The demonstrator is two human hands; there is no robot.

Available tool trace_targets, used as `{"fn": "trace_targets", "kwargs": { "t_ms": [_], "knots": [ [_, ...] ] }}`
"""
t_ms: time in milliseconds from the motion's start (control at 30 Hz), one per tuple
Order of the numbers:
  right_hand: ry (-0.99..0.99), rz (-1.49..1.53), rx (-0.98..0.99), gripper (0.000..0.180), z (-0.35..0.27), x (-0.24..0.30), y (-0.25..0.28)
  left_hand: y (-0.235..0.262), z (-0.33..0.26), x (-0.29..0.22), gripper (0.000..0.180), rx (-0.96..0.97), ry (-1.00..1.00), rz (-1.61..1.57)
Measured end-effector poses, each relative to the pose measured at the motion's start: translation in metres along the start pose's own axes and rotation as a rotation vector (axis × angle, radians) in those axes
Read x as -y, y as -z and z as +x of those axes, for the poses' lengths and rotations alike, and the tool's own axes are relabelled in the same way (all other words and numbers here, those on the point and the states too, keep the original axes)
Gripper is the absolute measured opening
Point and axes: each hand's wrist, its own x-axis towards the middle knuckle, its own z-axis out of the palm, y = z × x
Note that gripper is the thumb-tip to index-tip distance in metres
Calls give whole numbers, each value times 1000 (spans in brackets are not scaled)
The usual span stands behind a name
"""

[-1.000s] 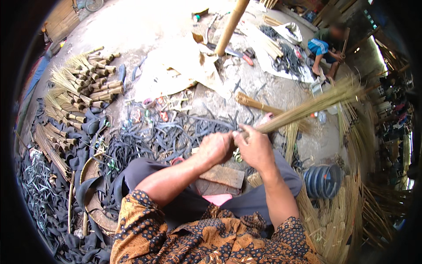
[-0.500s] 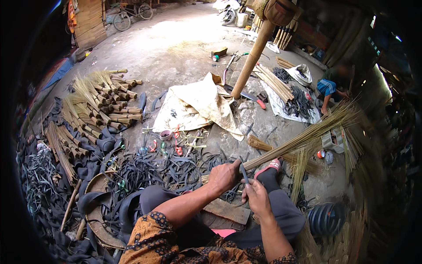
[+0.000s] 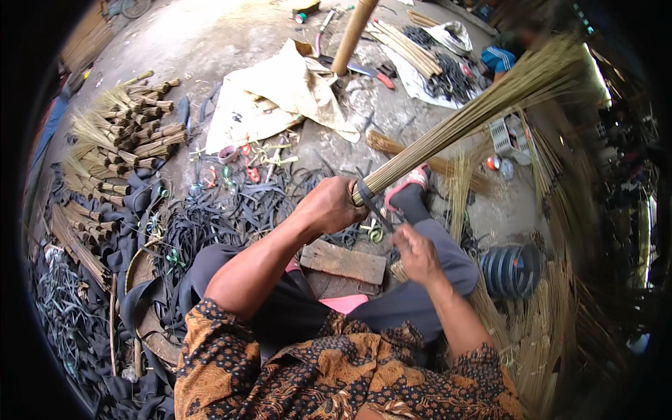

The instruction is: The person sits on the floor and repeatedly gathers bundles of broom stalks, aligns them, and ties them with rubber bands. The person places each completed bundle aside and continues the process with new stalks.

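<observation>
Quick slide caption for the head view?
Left hand grips a broom bundle while right hand pulls a black strap.

Left hand (image 3: 334, 205) fisted, arm stretched forward; right hand (image 3: 416, 253) lower, fingers curled, forearm bent inward

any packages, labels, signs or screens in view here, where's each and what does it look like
No signs or screens show.
Flattened paper sack: on the concrete floor beyond the left hand, crumpled, tan and off-white.
White sheet or sack: top right on the floor, under dark strips; no label readable.
Right hand holds no package; the left grips a broom bundle.
</observation>
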Motion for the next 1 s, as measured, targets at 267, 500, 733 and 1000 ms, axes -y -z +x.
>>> {"fn": "trace_targets", "kwargs": {
  "t_ms": [267, 500, 733, 1000],
  "knots": [
    [629, -84, -84, 24, 55, -2, 4, -10, -11, -18, 33, 769, 53, -648],
    [-166, -105, 141, 27, 53, 67, 39, -22, 2, 5, 39, -19, 14, 189],
    [-328, 322, 244, 40, 104, 78, 7, -42, 7, 23, 27, -138, -76, 416],
    [-317, 769, 37, 23, 62, 57, -27, -36, 13, 33, 22, -357, -42, 533]
  ]
}}
